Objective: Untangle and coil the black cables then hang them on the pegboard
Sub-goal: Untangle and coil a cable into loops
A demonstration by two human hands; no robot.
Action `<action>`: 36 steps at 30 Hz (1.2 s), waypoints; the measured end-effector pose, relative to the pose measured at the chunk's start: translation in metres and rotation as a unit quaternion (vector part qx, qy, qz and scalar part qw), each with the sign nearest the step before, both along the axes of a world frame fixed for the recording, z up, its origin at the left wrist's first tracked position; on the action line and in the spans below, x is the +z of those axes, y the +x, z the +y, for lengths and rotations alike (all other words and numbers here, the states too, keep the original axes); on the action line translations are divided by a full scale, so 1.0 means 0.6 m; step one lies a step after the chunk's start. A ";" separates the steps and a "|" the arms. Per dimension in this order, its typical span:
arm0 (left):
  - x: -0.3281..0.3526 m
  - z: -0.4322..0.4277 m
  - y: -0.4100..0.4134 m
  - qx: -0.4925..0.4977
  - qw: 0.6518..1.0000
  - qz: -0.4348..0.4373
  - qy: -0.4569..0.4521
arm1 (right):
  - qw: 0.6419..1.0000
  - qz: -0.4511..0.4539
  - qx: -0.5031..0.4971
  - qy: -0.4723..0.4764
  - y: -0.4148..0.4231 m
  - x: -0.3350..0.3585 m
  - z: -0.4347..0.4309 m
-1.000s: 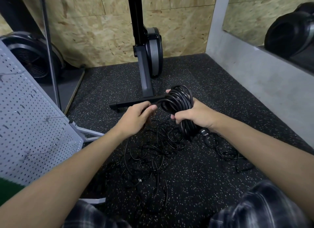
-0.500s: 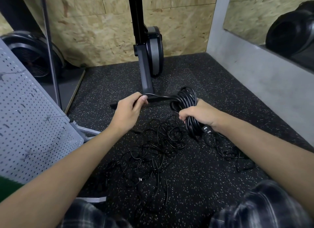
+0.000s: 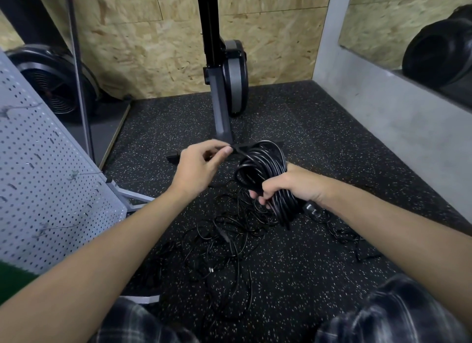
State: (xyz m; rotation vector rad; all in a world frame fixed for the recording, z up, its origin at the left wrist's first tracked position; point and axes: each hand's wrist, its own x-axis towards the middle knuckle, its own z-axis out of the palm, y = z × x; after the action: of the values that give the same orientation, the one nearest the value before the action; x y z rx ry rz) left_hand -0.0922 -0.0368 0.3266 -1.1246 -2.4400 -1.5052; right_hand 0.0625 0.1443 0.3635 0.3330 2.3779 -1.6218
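Note:
My right hand (image 3: pixel 293 186) grips a thick coil of black cable (image 3: pixel 265 171), held above the floor at centre. A free strand runs from the coil's top to my left hand (image 3: pixel 199 168), which pinches it between thumb and fingers just left of the coil. The cable's plug (image 3: pixel 313 209) hangs below my right wrist. On the speckled rubber floor under both hands lies a tangle of thin black cables (image 3: pixel 224 238). The white pegboard (image 3: pixel 43 189) leans at the left with a few wire hooks on it.
A black rowing machine stand (image 3: pixel 224 92) rises behind the hands, its foot bar (image 3: pixel 176 158) on the floor. Further left sits a fan wheel (image 3: pixel 53 84), with a grey wall (image 3: pixel 398 117) along the right. The pegboard's metal foot (image 3: pixel 135 197) juts onto the floor. My plaid-clad knees fill the bottom edge.
My left hand has risen and moved right, pulling the strand over the top of the coil. My right hand has turned the coil slightly and lowered it.

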 end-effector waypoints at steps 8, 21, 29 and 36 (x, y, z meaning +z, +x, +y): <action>-0.049 0.032 0.025 -0.115 0.976 -0.159 -0.097 | 0.979 0.142 -0.145 -0.013 -0.018 -0.006 -0.005; -0.044 0.065 0.074 -0.148 0.956 -0.249 -0.043 | 0.954 0.160 -0.233 -0.102 -0.030 -0.029 0.005; -0.053 0.068 0.086 -0.113 0.972 -0.206 -0.025 | 0.948 0.175 -0.257 -0.073 -0.036 -0.037 -0.005; -0.048 0.071 0.086 -0.132 0.968 -0.188 -0.099 | 0.958 0.151 -0.230 -0.075 -0.033 -0.039 -0.003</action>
State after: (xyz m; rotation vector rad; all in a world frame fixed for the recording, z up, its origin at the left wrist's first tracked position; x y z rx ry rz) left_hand -0.0405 0.0058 0.2979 -1.3548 -2.8393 -1.7179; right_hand 0.0428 0.1422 0.3400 0.6967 2.5011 -2.1867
